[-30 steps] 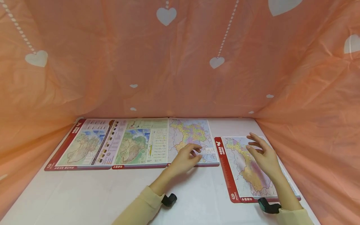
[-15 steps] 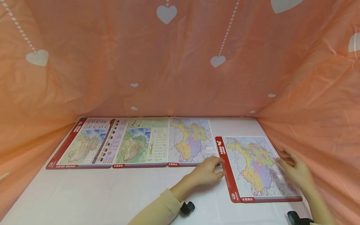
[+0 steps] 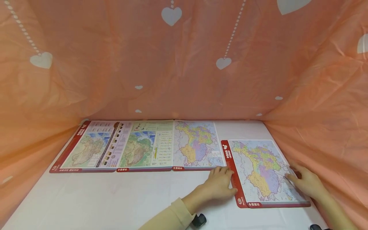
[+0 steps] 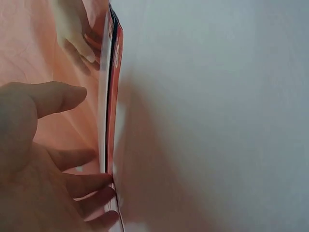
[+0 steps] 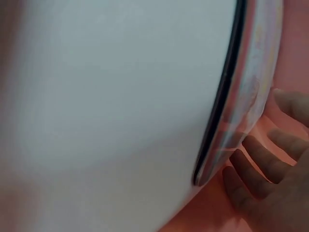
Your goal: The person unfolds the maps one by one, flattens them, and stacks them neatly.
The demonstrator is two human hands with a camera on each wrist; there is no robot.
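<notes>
Head view: a separate map board [image 3: 263, 171], red-bordered on its left and near edges, is seen lying flat on the white table [image 3: 115, 198], at the right end, just beside the peach curtain [image 3: 322, 127]. Its left red edge is touched by the left hand [image 3: 221, 185], fingers lightly bent against the border, thumb free; nothing is gripped. Its right edge is met by the right hand [image 3: 307, 183], fingers laid relaxed along the margin, partly over the printed surface.

Left wrist view: the board [image 4: 110, 96] is seen edge-on as a thin red and dark strip; fingertips [image 4: 91, 186] are pressed against its side, the thumb held apart above. The other hand [image 4: 72, 29] is visible at the far end.

Right wrist view: the board's edge [image 5: 231, 96] is seen close, with fingers [image 5: 256, 166] resting just beside and under it; whether it is lifted cannot be told.

Further left, a row of three joined map panels [image 3: 138, 145] is laid along the back of the table, its right end near the separate board. White hearts are printed on the curtain enclosing the table.
</notes>
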